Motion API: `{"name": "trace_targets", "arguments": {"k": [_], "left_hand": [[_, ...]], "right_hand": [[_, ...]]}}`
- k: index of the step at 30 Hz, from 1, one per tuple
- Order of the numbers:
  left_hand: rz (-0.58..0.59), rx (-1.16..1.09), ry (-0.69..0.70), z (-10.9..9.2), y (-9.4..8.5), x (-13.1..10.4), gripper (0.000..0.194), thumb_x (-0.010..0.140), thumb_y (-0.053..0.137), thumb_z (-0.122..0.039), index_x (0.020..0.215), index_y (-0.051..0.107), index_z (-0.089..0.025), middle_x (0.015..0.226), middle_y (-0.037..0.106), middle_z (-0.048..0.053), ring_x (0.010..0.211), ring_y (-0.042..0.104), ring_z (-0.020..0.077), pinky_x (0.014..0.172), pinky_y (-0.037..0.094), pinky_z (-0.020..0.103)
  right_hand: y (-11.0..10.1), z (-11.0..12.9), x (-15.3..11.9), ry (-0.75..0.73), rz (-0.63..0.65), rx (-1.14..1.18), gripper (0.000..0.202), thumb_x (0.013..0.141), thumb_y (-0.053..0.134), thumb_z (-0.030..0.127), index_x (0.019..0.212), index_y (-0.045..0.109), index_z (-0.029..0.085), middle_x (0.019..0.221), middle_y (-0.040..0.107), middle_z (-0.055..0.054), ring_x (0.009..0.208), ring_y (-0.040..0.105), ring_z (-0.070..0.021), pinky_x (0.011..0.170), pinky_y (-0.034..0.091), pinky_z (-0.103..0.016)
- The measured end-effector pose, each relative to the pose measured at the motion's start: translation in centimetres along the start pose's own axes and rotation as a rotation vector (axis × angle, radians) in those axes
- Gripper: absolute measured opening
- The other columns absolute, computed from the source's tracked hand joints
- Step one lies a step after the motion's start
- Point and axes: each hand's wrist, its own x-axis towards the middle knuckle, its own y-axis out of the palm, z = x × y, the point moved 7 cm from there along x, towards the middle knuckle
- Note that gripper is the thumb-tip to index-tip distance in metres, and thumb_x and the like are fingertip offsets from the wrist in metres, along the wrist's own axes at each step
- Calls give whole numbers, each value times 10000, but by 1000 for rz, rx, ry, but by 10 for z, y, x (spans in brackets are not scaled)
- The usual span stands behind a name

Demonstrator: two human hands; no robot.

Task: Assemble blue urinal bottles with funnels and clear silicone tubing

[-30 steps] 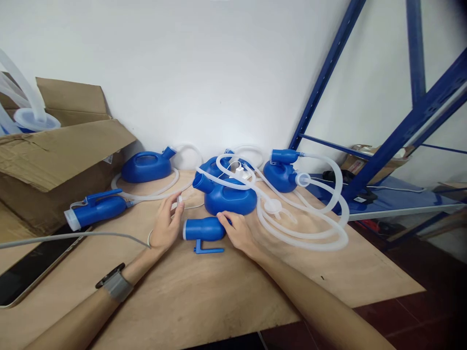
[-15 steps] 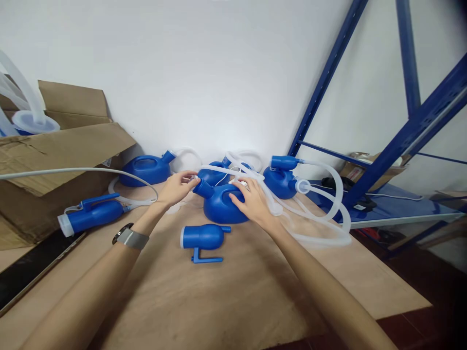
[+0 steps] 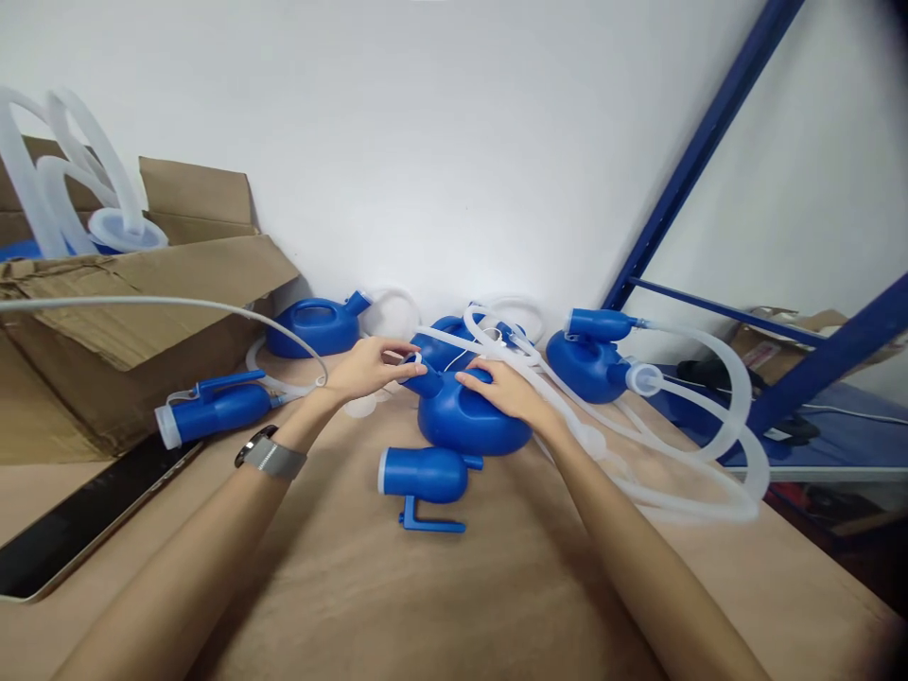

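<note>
A blue plastic urinal bottle with an angled spout and a built-in handle rests on the table before me. My right hand is closed round its handle from above, and some fingers are hidden behind it. At the spout's mouth my left hand, with a watch on its wrist, pinches a small whitish ring between thumb and fingers. Just in front lies a blue funnel-shaped receptacle with a white rim and an L-shaped handle; neither hand touches it.
More blue bottles and clear hoses line the wall. Another blue receptacle lies at left, near a black flat panel. A cardboard box holds hoses; a blue metal shelf stands at right.
The view has swung left, so things sit further right in it. My right hand has closed more round the bottle's handle, and my left fingers have come in tighter at the spout.
</note>
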Motion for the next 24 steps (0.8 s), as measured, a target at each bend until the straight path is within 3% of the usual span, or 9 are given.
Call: {"name": "trace_targets", "arguments": {"k": [7, 13, 17, 20, 22, 24], "left_hand": [[153, 71, 27, -18, -7, -9, 590, 633, 862, -586, 1075, 796, -201, 1127, 799, 99, 1071, 731, 342, 915, 580, 415], [159, 55, 22, -22, -6, -11, 505, 586, 899, -544, 906, 731, -192, 861, 782, 68, 884, 735, 296, 804, 579, 407], [199, -110, -17, -20, 8, -12, 459, 608, 899, -497, 912, 724, -201, 990, 779, 84, 922, 720, 270, 802, 573, 399], [163, -86, -26, -18, 20, -11, 438, 636, 874, -541, 931, 784, -229, 1142, 767, 85, 999, 698, 291, 833, 567, 401], [100, -112, -43, -13, 28, -8, 477, 666, 831, -630, 932, 807, -235, 1113, 780, 82, 1037, 691, 318, 887, 558, 414], [29, -274, -96, -6, 36, -5, 587, 734, 707, -756, 909, 810, -205, 1035, 797, 106, 1069, 698, 339, 950, 545, 428]], "right_hand": [[4, 1, -1, 11, 51, 14, 405, 955, 596, 586, 921, 744, 211, 978, 775, -46, 930, 693, -257, 899, 496, -384], [5, 4, -3, 19, 71, 39, 386, 943, 625, 563, 981, 777, 210, 1005, 788, -50, 939, 704, -257, 942, 501, -400], [5, 6, -3, 23, 61, 45, 346, 937, 639, 536, 970, 776, 220, 1014, 787, -47, 960, 711, -266, 938, 505, -405], [5, 9, -3, 1, 65, 47, 346, 942, 632, 534, 959, 775, 220, 998, 789, -45, 933, 713, -260, 905, 513, -396], [6, 10, -3, -14, 75, 60, 343, 950, 624, 529, 948, 774, 219, 976, 790, -39, 914, 713, -252, 868, 516, -380], [7, 11, -3, -20, 75, 72, 338, 951, 626, 523, 935, 771, 218, 962, 789, -34, 915, 713, -248, 852, 513, -367]]}}
